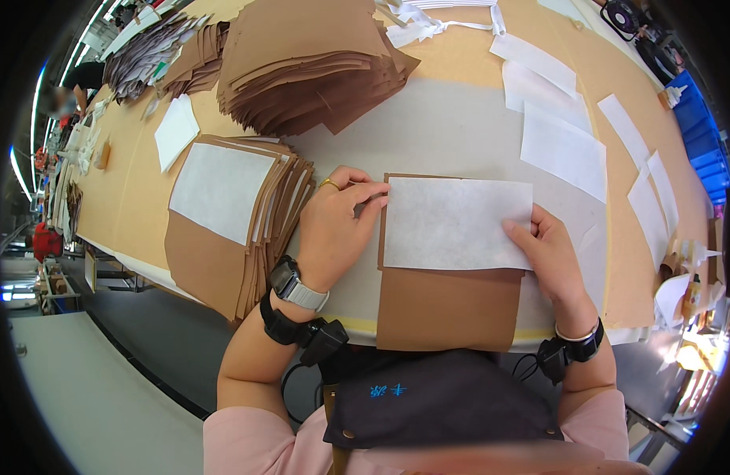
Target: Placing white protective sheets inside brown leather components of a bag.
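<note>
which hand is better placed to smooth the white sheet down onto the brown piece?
Probably right. The right hand already lies on the white sheet; the left hand only pinches its left edge over the brown piece.

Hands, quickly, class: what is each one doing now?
Left hand: fingers pinch the white sheet at its left edge.
Right hand: open, pressing its right edge.

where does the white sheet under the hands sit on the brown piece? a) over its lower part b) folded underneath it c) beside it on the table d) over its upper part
d: the white sheet covers the upper part of the brown piece, whose lower part is bare; the left hand and right hand touch its side edges.
</note>
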Action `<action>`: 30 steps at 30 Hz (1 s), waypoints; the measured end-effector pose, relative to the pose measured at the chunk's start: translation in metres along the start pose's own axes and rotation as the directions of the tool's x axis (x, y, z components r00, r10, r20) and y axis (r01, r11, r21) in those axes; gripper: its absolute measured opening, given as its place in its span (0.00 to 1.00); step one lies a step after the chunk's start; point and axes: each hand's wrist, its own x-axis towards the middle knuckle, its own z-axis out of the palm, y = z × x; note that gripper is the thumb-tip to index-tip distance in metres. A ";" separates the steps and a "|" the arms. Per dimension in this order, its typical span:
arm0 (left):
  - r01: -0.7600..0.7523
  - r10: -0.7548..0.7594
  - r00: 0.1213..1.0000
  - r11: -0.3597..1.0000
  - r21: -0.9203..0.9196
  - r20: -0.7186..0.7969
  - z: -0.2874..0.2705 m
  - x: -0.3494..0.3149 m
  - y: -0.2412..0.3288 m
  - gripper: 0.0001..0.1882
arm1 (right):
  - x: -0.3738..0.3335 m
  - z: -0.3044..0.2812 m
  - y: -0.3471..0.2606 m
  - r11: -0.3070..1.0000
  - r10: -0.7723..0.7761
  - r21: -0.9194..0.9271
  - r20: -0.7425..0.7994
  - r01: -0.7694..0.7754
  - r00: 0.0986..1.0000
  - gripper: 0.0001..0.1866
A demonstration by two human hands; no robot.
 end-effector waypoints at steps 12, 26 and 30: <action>0.024 -0.023 0.999 1.000 -0.020 0.035 -0.001 -0.001 0.005 0.09 | -0.006 -0.003 -0.009 0.979 -0.066 -0.196 -0.009 0.063 0.998 0.18; 0.069 -0.066 0.996 0.997 -0.046 0.052 -0.003 0.000 0.011 0.11 | -0.009 -0.007 -0.007 0.919 -0.135 -0.391 -0.175 0.057 0.975 0.16; -0.005 0.003 0.998 1.000 0.029 0.060 -0.002 -0.002 0.010 0.11 | -0.008 -0.003 -0.007 0.874 -0.194 -0.480 -0.207 0.073 0.959 0.16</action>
